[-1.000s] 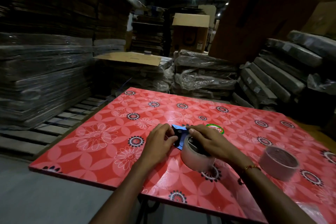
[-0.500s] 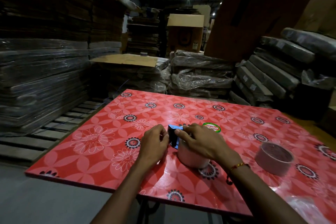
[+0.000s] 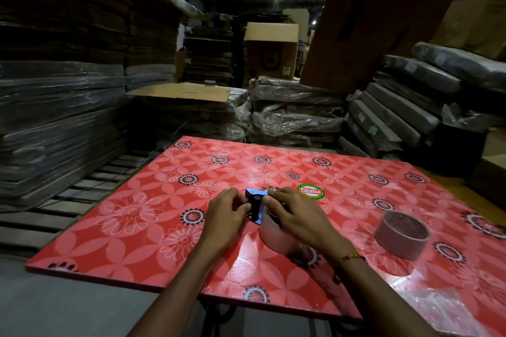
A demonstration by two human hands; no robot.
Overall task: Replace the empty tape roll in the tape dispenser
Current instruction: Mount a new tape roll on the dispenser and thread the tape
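While left hand (image 3: pixel 228 210) and right hand (image 3: pixel 294 216) grip one dispenser (image 3: pixel 256 205), two rolls (one (image 3: pixel 401 234) apart)

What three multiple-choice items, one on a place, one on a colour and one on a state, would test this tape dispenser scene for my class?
1. Where is the empty roll?
A. on the table, to the right of both hands
B. on the floor
C. in the left hand

2. What colour is the dispenser?
A. green
B. blue
C. yellow

3. What is the state of the hands?
A. both lie flat on the table
B. one hangs off the table
C. both are closed on the dispenser and its roll

Answers:
1 A: it stands alone on the table, untouched.
2 B: its blue frame shows between the hands.
3 C: the left hand pinches the dispenser's side, and the right hand covers the roll mounted in it.
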